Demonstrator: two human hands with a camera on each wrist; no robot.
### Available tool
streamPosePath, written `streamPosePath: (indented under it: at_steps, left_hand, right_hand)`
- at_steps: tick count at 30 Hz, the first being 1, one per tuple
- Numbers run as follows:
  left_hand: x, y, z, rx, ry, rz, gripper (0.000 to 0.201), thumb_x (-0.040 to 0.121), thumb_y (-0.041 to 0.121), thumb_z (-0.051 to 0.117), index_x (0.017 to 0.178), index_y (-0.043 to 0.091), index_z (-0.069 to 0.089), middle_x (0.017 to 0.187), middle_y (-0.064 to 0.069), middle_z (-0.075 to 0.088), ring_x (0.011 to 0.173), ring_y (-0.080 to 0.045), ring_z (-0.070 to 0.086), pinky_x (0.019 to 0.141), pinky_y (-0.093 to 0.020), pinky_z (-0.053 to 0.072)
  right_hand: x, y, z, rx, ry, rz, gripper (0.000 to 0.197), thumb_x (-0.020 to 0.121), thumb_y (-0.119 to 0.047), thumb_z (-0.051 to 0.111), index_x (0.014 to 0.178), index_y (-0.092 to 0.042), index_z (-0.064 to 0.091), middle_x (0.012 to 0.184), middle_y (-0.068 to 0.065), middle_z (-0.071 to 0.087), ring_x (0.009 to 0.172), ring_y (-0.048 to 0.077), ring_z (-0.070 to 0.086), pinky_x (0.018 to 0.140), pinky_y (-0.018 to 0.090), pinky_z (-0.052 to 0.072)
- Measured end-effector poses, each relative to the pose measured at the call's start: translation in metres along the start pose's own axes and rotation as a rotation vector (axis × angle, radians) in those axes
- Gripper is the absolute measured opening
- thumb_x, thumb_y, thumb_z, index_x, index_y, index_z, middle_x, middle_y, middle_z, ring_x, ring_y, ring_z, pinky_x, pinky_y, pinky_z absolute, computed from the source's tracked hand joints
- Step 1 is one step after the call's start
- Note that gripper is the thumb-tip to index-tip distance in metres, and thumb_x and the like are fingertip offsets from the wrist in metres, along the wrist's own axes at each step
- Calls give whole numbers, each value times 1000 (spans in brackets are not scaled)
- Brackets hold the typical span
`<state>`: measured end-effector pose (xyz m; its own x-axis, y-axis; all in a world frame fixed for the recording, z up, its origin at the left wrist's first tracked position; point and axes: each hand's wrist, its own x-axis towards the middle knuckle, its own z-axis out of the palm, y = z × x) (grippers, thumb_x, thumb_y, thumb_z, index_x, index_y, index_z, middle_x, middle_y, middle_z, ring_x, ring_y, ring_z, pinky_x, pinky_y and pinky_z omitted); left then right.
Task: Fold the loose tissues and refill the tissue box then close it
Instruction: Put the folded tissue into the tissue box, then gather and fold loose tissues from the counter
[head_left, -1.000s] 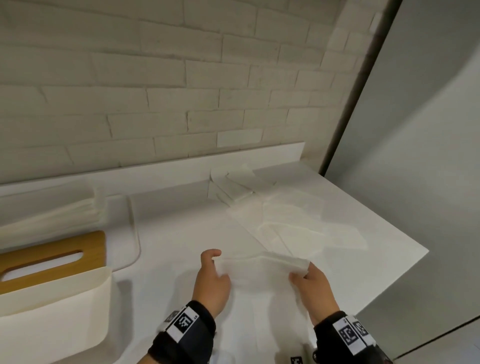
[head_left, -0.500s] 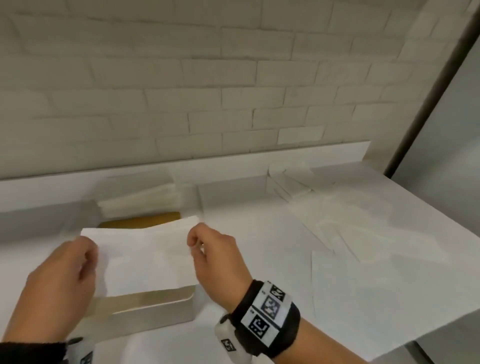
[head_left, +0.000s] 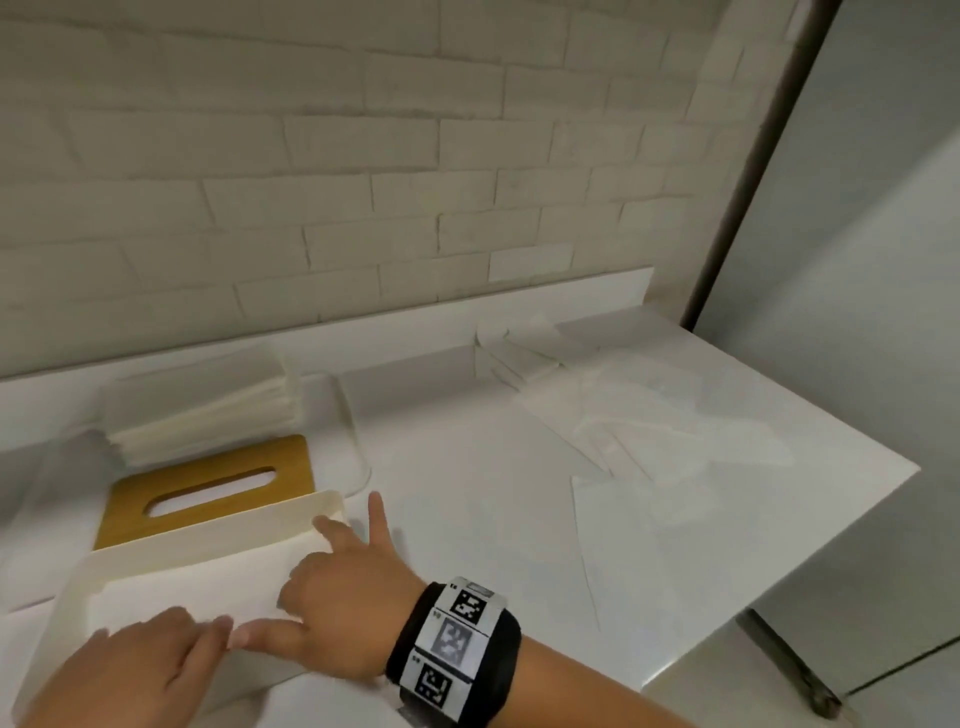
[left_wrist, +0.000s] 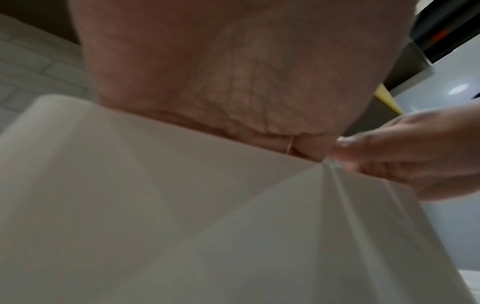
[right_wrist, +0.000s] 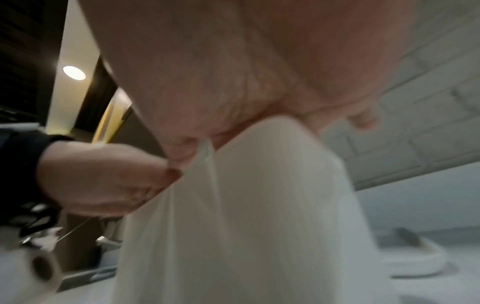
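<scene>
The open cream tissue box (head_left: 228, 530) stands at the counter's near left. A folded white tissue (head_left: 208, 587) lies flat inside it. My right hand (head_left: 322, 587) rests on the tissue's right end with fingers spread, one finger pointing up past the box's end wall. My left hand (head_left: 156, 660) lies on the near left part with fingers straight, their tips meeting the right thumb. The left wrist view shows the box wall (left_wrist: 182, 205) under my left palm. In the right wrist view the box corner (right_wrist: 259, 205) fills the middle and the left hand (right_wrist: 103, 179) touches it.
The wooden lid (head_left: 208, 488) with its slot lies flat behind the box. A stack of tissues (head_left: 208, 410) sits behind that, by the wall. Loose tissues (head_left: 649, 426) are spread over the counter's right side, with folded ones (head_left: 519, 353) at the back. The counter edge (head_left: 779, 587) runs along the right.
Both hands carried the folded tissue from the counter's right side to the left, over the box, and lowered it in. They no longer pinch its ends and now lie on it.
</scene>
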<state>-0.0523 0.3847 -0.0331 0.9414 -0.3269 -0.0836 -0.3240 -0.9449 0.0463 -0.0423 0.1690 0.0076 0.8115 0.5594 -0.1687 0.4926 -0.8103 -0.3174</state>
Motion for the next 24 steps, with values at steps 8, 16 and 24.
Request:
streamPosePath:
  at_steps: [8,16,24]
  left_hand:
    - [10,66,-20,-439,249,54,52,89,73,25,94,39,64,96,17,63,78,-15,63,72,-38,51]
    - [78,225,-27,-1235,-220,21,80,30,73,78,104,45,67,107,19,69,96,12,62,101,-21,46]
    - [156,289,15,-1696,-411,-347,89,67,23,80,145,9,39,126,-7,58,118,-26,58,100,-39,46]
  right_hand:
    - [-116,171,-21,92,231,1140,67,83,-67,49,126,-16,51,125,5,57,118,26,51,96,38,42]
    - [-138,206,-1,279,134,1035,4,92,-20,45,89,-22,47,110,0,62,108,22,59,96,31,43]
    - [-116,225,-5,397,-48,790,65,79,-31,70,132,-15,37,123,7,44,116,27,51,87,31,44]
